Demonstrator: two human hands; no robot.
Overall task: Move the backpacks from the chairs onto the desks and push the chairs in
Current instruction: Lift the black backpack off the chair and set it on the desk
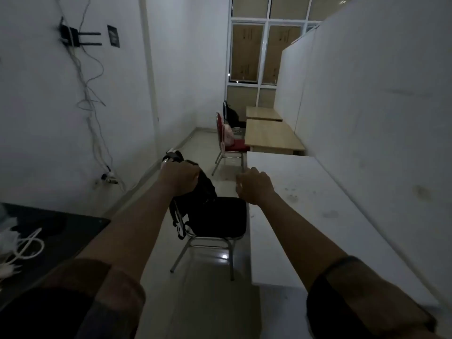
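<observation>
My left hand (179,178) grips the top of a black backpack (195,199) that rests against the back of the nearest black-seated chair (220,221). Its straps hang down the chair's left side. My right hand (255,185) hovers with fingers apart over the seat's right edge, beside the white desk (318,216). Further along stands a red chair (232,145) carrying a pink backpack (228,137), next to a wooden desk (271,135). Beyond it a dark chair holds a black backpack (232,115) beside another wooden desk (263,113).
White partition panels (367,94) run along the right behind the desks. A dark table (56,228) with white cords lies at the lower left. Cables and a router hang on the left wall (73,37). A tiled aisle (195,148) runs between wall and chairs.
</observation>
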